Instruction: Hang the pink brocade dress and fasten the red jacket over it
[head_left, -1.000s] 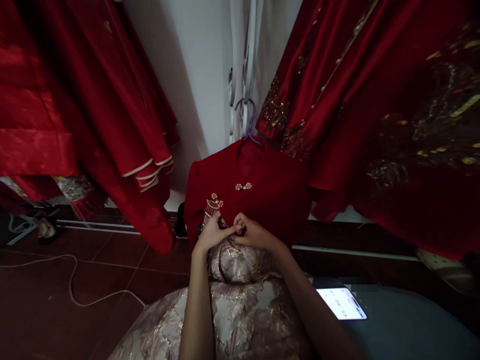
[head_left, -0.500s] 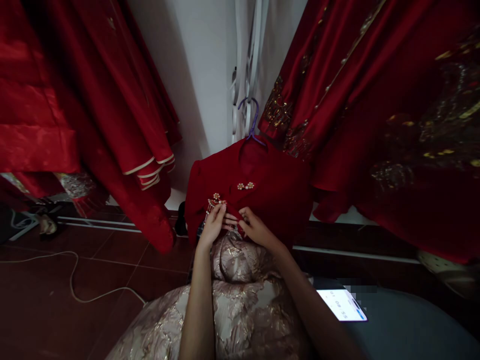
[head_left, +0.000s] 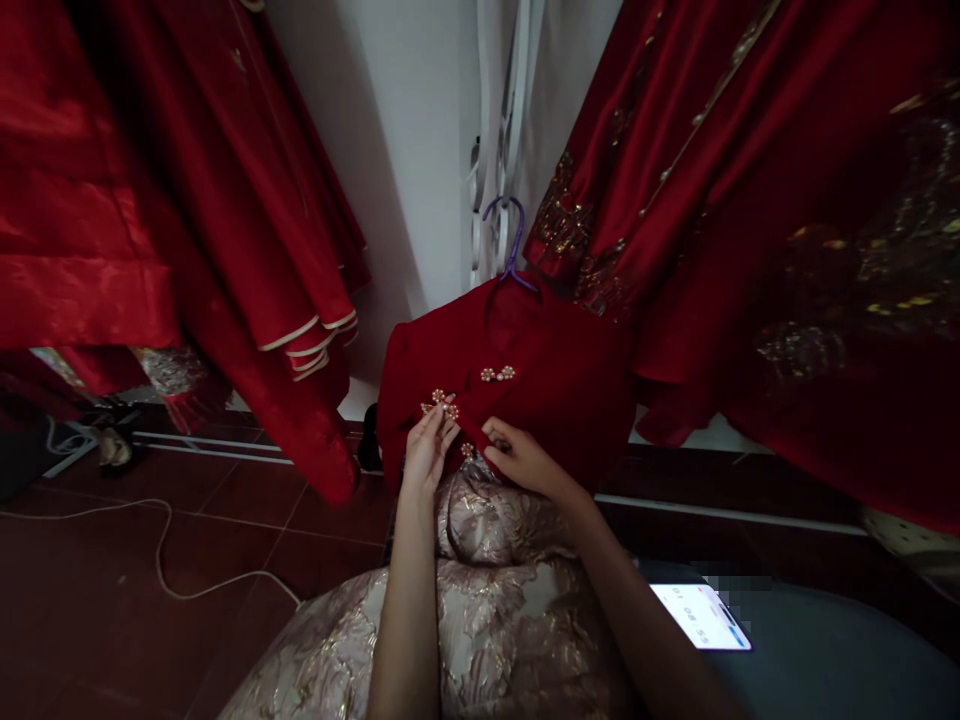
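Note:
A red garment (head_left: 566,400) hangs in front of me on a purple hanger (head_left: 516,235). My left hand (head_left: 427,445) is closed at its lower left, with thumb and fingertips on a pearl flower ornament (head_left: 442,406). My right hand (head_left: 521,455) is curled, its fingers pinching the garment's red cloth close to the front opening. Above the hands, a paired flower fastening (head_left: 498,375) lies on the cloth. Another small flower ornament (head_left: 468,451) shows between the hands. Patterned beige, shiny fabric (head_left: 487,620) covers my lap.
Red garments (head_left: 292,230) hang on the left, and sequinned red garments (head_left: 712,200) on the right. A white metal rack (head_left: 514,110) stands at the wall. A lit phone (head_left: 701,615) lies on a dark surface at right. A pale cable (head_left: 161,560) crosses the tiled floor.
My left hand's fingers have drawn together on the ornament, and the hands are slightly further apart. A small flower ornament now shows between them. The view has shifted slightly.

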